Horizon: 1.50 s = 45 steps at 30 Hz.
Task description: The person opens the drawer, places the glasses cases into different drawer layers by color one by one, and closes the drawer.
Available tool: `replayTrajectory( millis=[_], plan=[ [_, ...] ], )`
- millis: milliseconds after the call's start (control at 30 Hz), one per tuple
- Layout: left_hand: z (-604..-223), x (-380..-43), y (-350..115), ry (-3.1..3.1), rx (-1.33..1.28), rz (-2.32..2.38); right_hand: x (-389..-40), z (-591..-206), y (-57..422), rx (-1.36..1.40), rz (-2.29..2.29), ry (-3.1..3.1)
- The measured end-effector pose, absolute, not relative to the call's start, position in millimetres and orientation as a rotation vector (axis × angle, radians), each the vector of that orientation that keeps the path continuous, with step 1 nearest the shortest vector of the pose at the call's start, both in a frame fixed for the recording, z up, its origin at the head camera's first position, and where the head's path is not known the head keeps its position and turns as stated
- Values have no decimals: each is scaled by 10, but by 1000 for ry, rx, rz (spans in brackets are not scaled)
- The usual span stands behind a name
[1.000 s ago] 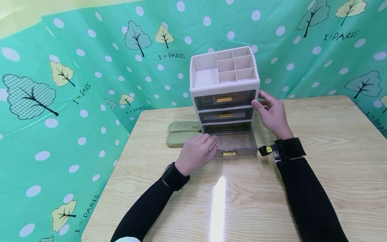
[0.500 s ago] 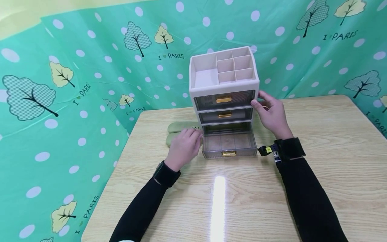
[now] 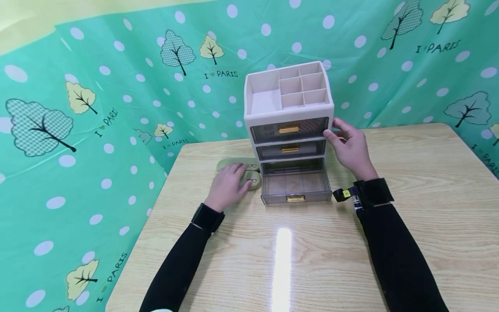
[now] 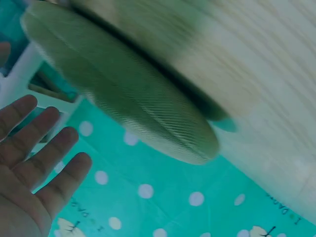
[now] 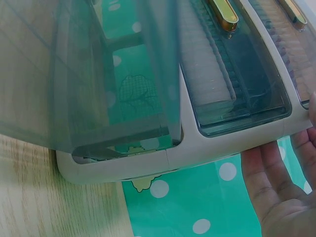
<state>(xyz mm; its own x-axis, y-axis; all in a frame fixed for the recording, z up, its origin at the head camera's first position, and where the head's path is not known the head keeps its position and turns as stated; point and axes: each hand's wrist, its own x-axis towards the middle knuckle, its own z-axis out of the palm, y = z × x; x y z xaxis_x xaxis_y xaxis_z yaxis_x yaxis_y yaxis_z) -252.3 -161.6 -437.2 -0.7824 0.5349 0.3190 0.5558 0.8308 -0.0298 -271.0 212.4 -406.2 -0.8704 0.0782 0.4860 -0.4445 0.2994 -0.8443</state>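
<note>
My left hand (image 3: pixel 229 187) lies over the nearer green glasses case (image 3: pixel 254 183) in the head view, hiding much of it. In the left wrist view its fingers are spread, beside a green glasses case (image 4: pixel 123 89). The farther glasses case (image 3: pixel 223 164) lies just behind, partly covered by the fingertips. My right hand (image 3: pixel 351 147) holds the right front corner of a white drawer organizer (image 3: pixel 288 112), thumb at the front frame and fingers along the side. The organizer's bottom clear drawer (image 3: pixel 297 184) is pulled out and has nothing in it.
The two upper drawers with gold handles (image 3: pixel 289 129) are closed. Divided compartments (image 3: pixel 292 85) top the organizer. All stands on a wooden table (image 3: pixel 331 255), against a green patterned cloth (image 3: pixel 132 99) at the back and left.
My left hand has moved left, away from the pulled-out drawer and onto the nearer glasses case, its fingers loosening. My right hand has stayed on the organizer.
</note>
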Motion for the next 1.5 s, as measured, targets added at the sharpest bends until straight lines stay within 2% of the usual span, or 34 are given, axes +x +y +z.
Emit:
replayTrajectory(
  millis=[267, 867, 1500],
  plan=[
    [-4450, -2660, -1756, -2856, -784, -72, -2725, -4078, 2126, 322, 1601, -2135],
    [-4413, -2634, -1831, -2886, -837, -49, -2706, -4055, 2118, 316, 1606, -2139],
    [-4329, -2645, -1888, -3048, -855, -249, -2710, -4055, 2111, 320, 1601, -2139]
  ],
)
